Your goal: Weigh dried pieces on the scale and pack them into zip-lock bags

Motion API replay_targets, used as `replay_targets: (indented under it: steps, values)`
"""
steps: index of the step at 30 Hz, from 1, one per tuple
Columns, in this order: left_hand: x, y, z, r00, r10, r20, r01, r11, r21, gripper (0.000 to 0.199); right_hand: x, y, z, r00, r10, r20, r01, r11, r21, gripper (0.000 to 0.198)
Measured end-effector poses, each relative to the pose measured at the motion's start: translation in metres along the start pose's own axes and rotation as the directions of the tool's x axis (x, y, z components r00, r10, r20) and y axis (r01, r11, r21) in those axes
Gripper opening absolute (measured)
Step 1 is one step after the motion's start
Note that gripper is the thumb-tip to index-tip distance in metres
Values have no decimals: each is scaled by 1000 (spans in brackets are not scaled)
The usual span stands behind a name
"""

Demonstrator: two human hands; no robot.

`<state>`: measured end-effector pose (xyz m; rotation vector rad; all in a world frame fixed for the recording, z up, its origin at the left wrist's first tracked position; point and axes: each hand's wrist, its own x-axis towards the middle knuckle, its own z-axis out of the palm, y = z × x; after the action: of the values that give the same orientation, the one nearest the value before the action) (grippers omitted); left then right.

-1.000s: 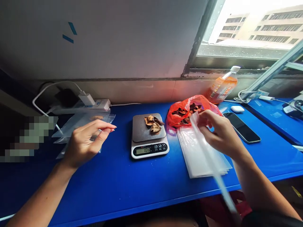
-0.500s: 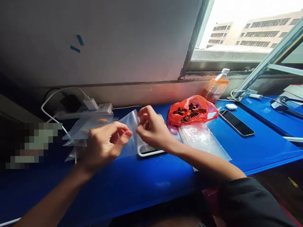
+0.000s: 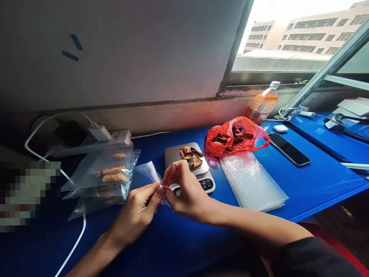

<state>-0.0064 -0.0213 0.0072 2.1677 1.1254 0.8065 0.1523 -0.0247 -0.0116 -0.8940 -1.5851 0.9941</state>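
Note:
A clear plastic zip bag (image 3: 148, 172) is pinched at its edge between both hands. My left hand (image 3: 141, 207) closes thumb and forefinger on it from the left. My right hand (image 3: 187, 192) grips the same edge from the right, fingertips nearly touching the left ones. Just behind the right hand stands a kitchen scale (image 3: 171, 154), its display partly hidden. Several curled brown dried pieces (image 3: 196, 161) lie on its metal plate. A red plastic bag (image 3: 219, 134), open at the top, holds more dark dried pieces.
Filled clear bags with brown lumps (image 3: 113, 173) are stacked at left, beside a white cable and charger (image 3: 100, 132). Flat clear bags (image 3: 253, 184) lie right of the scale. Further right are a phone (image 3: 290, 149), a white earbud case (image 3: 280, 128) and an orange drink bottle (image 3: 263, 102).
My hands have come together and lower, both now pinching the clear bag's edge. The bag has moved off the scale area, and the dried pieces on the plate now show.

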Motion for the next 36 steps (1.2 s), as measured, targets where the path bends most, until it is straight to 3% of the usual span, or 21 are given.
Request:
replay_targets:
  steps: [5, 11, 16, 19, 21, 26, 30, 34, 36]
  values:
    - [1, -5, 2, 999, 52, -17, -52, 999, 17, 40, -9, 6, 10, 998, 44, -37, -45, 999, -15, 29]
    - [-2, -11, 3, 992, 125, -6, -123, 981, 151, 39, -8, 5, 7, 1000, 3, -3, -4, 934, -356, 15]
    - [-5, -5, -1, 974, 209, -88, -167, 924, 344, 41, -8, -7, -7, 992, -122, -30, 62, 683, -728, 13]
    - [-9, 0, 0, 972, 204, -119, -150, 922, 358, 43, -14, -13, -9, 984, -168, 64, 147, 551, -822, 21]
    - [-10, 4, 0, 972, 211, -103, -165, 926, 338, 42, -18, -14, -10, 968, -202, 150, 235, 511, -827, 24]
    - [-5, 14, -4, 965, 261, -30, -227, 886, 406, 39, -16, -13, -21, 940, -220, 262, 340, 526, -780, 25]
    - [-3, 13, -6, 939, 342, 26, -317, 835, 450, 34, -14, -16, -28, 904, -141, 405, 413, 541, -733, 61]
    - [-8, 2, -7, 885, 465, 2, -429, 816, 387, 14, -16, -18, -30, 908, -93, 409, 389, 550, -739, 74]
    - [-10, -5, -10, 861, 508, 3, -465, 786, 408, 31, -16, -20, -33, 907, -93, 412, 388, 566, -727, 79]
